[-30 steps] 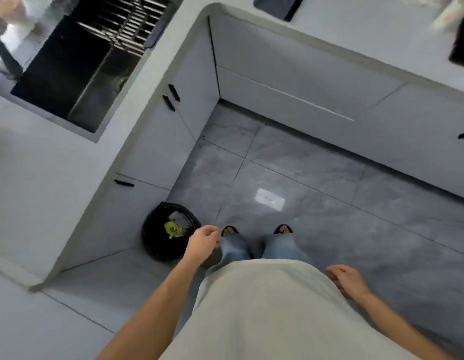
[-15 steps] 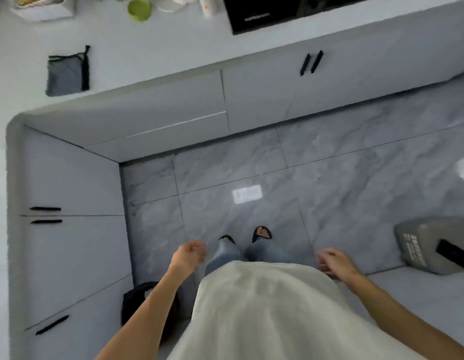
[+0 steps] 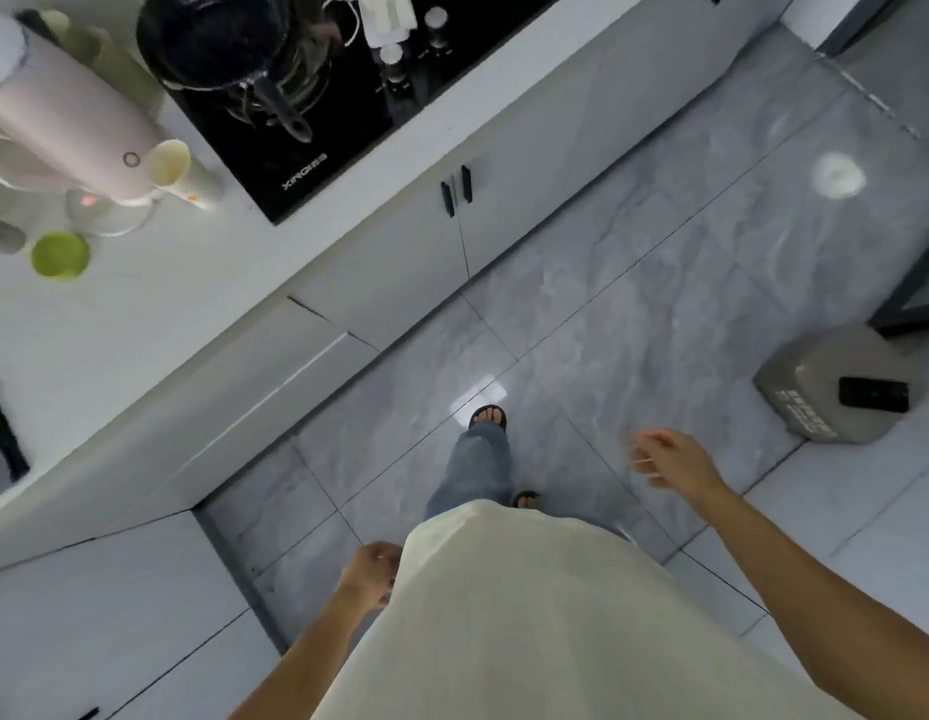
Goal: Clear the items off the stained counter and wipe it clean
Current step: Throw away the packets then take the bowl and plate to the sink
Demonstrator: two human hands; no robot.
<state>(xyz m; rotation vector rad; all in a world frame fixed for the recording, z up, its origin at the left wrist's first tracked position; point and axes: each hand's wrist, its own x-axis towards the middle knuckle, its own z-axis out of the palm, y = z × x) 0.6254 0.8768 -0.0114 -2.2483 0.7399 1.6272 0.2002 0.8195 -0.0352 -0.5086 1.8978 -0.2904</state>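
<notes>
The white counter (image 3: 156, 304) runs along the upper left. On it stand a tall pinkish-white appliance (image 3: 62, 127), a cream cup (image 3: 169, 161), a small green cup (image 3: 61, 254) and a clear glass (image 3: 106, 213). A grey cloth with dark trim (image 3: 0, 449) lies at the counter's left edge. My left hand (image 3: 371, 574) hangs by my hip with loosely curled fingers, holding nothing. My right hand (image 3: 670, 459) swings out over the floor, fingers relaxed and empty. Both hands are far from the counter.
A black cooktop (image 3: 317, 122) carries a dark pot with a glass lid (image 3: 228, 49). Grey cabinet doors with black handles (image 3: 456, 190) sit below the counter. A grey box with a black phone on it (image 3: 841, 392) stands on the floor at the right. Grey tiles (image 3: 634, 304) stretch ahead.
The view has swung right from the sink and bin to the cooktop section. I have stepped forward with one foot. My right hand has lifted outward, and my left hand has dropped beside my hip.
</notes>
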